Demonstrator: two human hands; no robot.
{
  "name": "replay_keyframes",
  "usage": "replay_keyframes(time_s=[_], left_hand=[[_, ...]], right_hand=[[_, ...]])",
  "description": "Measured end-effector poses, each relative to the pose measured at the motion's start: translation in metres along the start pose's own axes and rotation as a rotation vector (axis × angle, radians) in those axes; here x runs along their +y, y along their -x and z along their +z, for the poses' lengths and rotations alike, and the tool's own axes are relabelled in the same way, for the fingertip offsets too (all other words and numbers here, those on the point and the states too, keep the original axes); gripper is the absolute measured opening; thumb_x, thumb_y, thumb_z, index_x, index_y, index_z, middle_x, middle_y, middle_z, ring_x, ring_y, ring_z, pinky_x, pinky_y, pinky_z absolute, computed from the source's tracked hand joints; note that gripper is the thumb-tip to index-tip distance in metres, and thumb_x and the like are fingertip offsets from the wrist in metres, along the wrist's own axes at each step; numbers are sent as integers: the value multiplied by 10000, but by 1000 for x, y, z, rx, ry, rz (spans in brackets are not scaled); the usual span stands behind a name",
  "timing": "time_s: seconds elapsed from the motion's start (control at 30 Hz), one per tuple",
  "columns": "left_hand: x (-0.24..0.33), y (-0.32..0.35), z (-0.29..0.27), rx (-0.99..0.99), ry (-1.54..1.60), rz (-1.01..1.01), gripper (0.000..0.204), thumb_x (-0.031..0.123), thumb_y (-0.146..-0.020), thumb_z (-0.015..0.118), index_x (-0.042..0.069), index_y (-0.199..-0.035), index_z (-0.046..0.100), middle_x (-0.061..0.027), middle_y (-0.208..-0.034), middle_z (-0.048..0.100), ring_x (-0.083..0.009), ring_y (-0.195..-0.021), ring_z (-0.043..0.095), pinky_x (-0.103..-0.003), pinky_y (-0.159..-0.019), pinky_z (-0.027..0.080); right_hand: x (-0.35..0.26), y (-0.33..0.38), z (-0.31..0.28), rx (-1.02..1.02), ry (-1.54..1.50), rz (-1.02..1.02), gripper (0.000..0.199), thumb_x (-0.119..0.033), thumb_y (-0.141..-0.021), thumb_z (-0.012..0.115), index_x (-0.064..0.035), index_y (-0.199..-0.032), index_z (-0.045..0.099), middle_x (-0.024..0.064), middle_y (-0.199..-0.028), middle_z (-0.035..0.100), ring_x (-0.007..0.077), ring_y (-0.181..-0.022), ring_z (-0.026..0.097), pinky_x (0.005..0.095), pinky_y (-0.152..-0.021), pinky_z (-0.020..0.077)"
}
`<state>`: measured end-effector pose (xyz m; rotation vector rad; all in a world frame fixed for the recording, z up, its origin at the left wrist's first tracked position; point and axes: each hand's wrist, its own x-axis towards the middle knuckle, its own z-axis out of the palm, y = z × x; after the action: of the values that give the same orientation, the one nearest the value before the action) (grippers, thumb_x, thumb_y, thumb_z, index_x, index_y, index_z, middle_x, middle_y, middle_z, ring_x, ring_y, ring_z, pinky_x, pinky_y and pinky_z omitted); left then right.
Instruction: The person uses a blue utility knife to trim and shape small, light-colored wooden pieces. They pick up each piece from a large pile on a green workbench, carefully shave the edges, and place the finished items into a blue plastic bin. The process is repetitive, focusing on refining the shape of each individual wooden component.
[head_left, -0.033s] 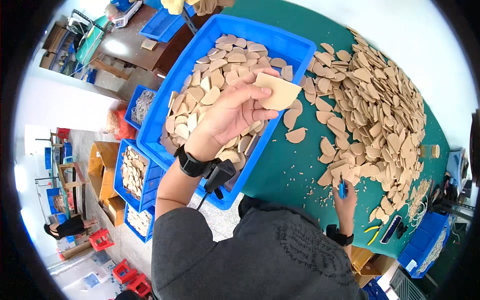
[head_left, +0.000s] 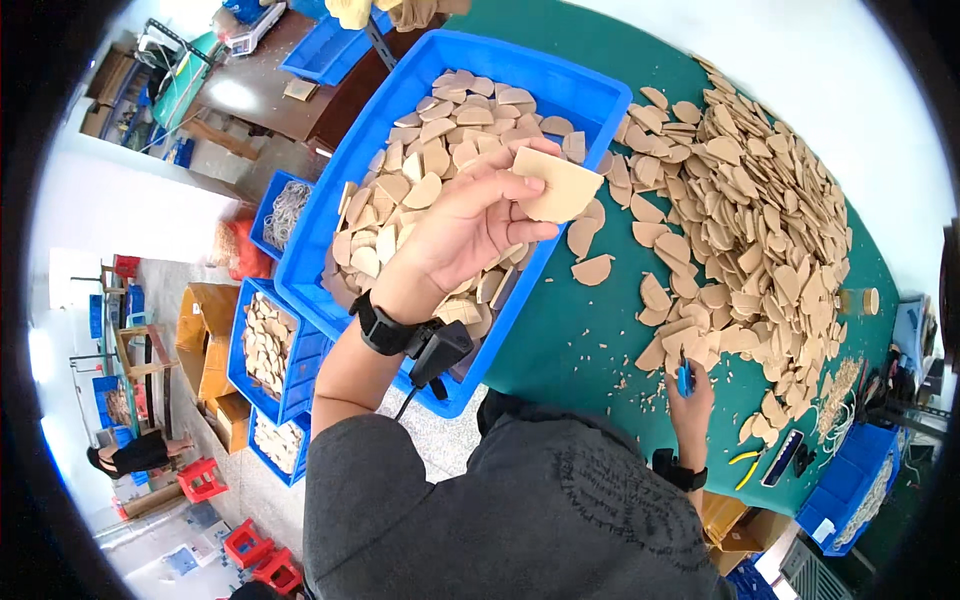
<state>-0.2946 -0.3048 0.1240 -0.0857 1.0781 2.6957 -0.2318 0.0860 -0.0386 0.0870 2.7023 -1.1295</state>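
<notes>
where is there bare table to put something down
Free: the green table between the tub, the crumbs and the shirt; also a patch past the tub's far right corner, beside the heap. Crowded: the heap itself, the tub, full of pieces under the left hand, and around the right hand.

Two hands [head_left: 465,222] [head_left: 690,403], two wristbands [head_left: 381,328] [head_left: 688,477] and one pair of pliers [head_left: 746,458] show.
</notes>
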Motion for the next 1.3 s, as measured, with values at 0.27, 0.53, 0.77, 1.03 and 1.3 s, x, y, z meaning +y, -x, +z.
replay_keyframes(time_s=[0.27, 0.53, 0.77, 1.03, 1.3], left_hand=[[-25, 24, 30, -89, 95, 85, 692, -71, -743, 665, 119, -1332, 357, -89, -1075, 487, -141, -817, 556, -210, -637, 501], [-34, 36, 35, -203, 276, 43, 673, -62, -723, 643, 172, -1298, 382, -65, -1019, 428, -103, -714, 460, -183, -547, 415], [-43, 45, 29, -298, 361, 59, 532, 65, -759, 622, 192, -1243, 441, -19, -862, 347, -67, -629, 405, -137, -422, 343], [-59, 57, 34, -287, 525, -85, 502, 622, -823, 518, 180, -1049, 447, 22, -726, 316, -50, -458, 313, -154, -340, 242], [-66, 66, 39, -326, 551, -180, 764, 853, -745, 409, 149, -1041, 437, 25, -664, 294, -51, -426, 282, -163, -348, 188]], right_hand=[[6, 14, 3, 67, 18, -88, 362, -130, -788, 727, -7, -1100, 591, 87, -880, 650, 159, -774, 608, 294, -709, 484], [7, 26, -2, 80, 13, -103, 357, -121, -794, 726, -10, -1105, 590, 69, -858, 616, 140, -736, 562, 281, -685, 468], [8, 32, 0, 104, -8, -109, 371, -121, -791, 729, -7, -1114, 588, 76, -894, 622, 145, -758, 565, 293, -705, 468], [5, 36, -2, 41, 29, -49, 407, -157, -793, 727, 11, -1132, 575, 155, -952, 636, 246, -836, 620, 342, -754, 495], [9, 36, 0, 35, 19, -53, 419, -168, -788, 735, 13, -1131, 575, 147, -950, 641, 231, -834, 621, 339, -758, 496]])
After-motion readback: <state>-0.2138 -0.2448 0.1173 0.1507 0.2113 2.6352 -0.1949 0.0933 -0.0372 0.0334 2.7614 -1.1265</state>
